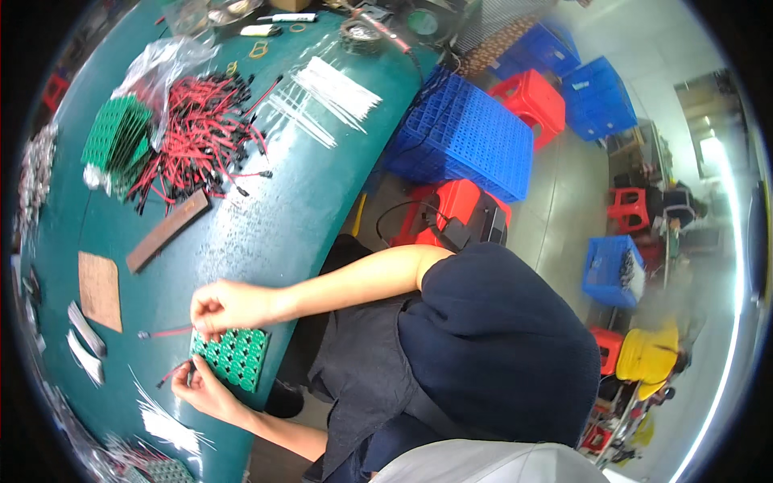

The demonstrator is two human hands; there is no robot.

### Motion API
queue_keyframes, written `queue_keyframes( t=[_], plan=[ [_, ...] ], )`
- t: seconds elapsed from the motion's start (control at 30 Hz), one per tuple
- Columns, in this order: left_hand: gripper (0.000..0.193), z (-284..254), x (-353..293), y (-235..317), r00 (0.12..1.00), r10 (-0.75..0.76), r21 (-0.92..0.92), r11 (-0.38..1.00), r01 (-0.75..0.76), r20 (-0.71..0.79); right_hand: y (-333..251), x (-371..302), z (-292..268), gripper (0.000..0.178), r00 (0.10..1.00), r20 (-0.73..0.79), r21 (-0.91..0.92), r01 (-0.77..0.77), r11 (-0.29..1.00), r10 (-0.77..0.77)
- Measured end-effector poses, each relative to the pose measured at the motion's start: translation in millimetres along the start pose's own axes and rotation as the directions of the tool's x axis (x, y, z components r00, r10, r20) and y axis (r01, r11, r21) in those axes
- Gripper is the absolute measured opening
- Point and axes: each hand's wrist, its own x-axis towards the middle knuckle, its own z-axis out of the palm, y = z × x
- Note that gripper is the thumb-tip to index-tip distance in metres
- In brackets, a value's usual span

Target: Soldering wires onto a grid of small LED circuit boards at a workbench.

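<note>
A green panel (233,358) with rows of round dark-centred pads lies on the table near its edge. At its upper left corner, my right hand (221,310) is closed with the fingertips pinched on a red wire (171,331); the wire's connector end sticks out to the left. My left hand (205,390) is at the panel's lower left corner, thumb against the edge. Between its thumb and fingers is a short red-and-black wire (167,375). The fingers hide where either wire meets the panel.
A pile of red-and-black wires (205,133) lies beside stacked green panels (117,133). Nearby are a brown bar (167,231), cardboard (99,290), white strips (338,92) and more strips (171,427). A soldering iron (386,32) rests at the top. Blue crates (463,133) stand beside the table.
</note>
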Motion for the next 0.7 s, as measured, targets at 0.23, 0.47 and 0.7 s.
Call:
queue_keyframes(
  t=[0.23, 0.47, 0.7],
  plan=[
    [0.032, -8, -11, -19, 0.997, -0.007, -0.176, 0.984, 0.021, 0.082, -4, -22, 14, 0.013, 0.997, 0.069, -0.089, -0.014, 0.996, 0.02],
    [0.024, -13, -27, 17, 0.993, -0.063, -0.338, 0.941, 0.028, -0.095, -34, -23, -2, 0.01, 0.994, -0.097, -0.379, 0.008, 0.925, -0.049],
    [0.025, 3, -48, 58, 0.969, -0.075, -0.685, 0.695, 0.219, 0.234, -30, -21, 11, 0.011, 0.938, 0.21, -0.647, 0.346, 0.68, -0.277]
  ],
)
